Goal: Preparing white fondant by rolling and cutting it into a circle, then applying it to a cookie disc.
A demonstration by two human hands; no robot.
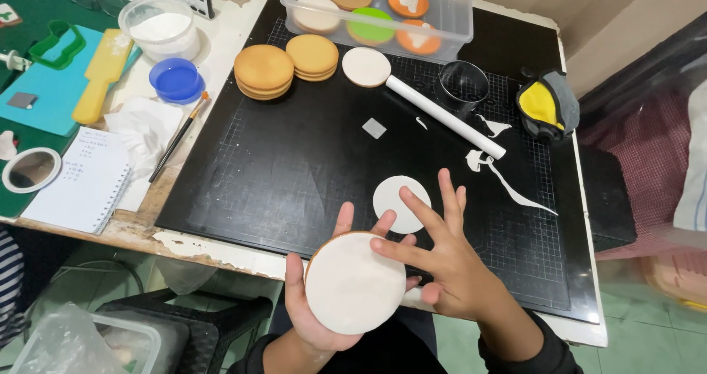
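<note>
Your left hand [313, 311] cradles a round cookie [353, 282] topped with white icing, thumb on its left rim, fingers [344, 218] curled up behind its far edge. Your right hand [445, 267] hovers spread, its fingers [394, 249] resting flat on the icing at the cookie's right side. The cookie sits above the near edge of the tabletop [221, 249], over your lap.

Just beyond your fingertips a white disc [394, 197] lies on the black mat [294, 168], with white offcuts [508, 182] to its right. Further out a white rolling pin [445, 116] lies slanted, one end just beside another white disc [366, 67], and a metal ring cutter [462, 85] stands close behind it. Two stacks of bare cookies [283, 64] sit left of that disc.

At the far edge a clear tub [456, 13] holds finished cookies in white, green, orange and teal. To the left a round pot [160, 28] holds white powder, with a blue lid [177, 79] and a brush [179, 136] near it. A notebook [81, 182] and a yellow paddle [103, 75] lie further left
</note>
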